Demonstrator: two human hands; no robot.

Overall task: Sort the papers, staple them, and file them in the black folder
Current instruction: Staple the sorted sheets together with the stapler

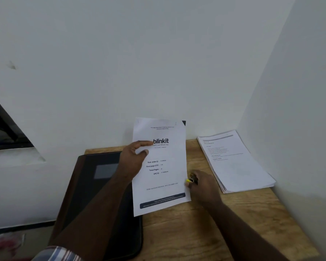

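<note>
A small wooden table (233, 223) with a pale, grained top sits pushed into a corner where two plain white plastered walls (158, 53) meet — one behind it, one along its right side. On the left, a dark-framed opening (2, 127) is set into the wall above a white ledge (17, 161). Below it, a thin dark strip (21, 226) crosses the wall. The light is soft and even — shadows are faint.

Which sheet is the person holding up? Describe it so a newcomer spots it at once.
Start at the wooden desk in the wall corner. Above its middle, the left hand holds one sheet upright. Unlike the paper stack lying flat on the right, it bears a bold "blinkit" logo.
</note>
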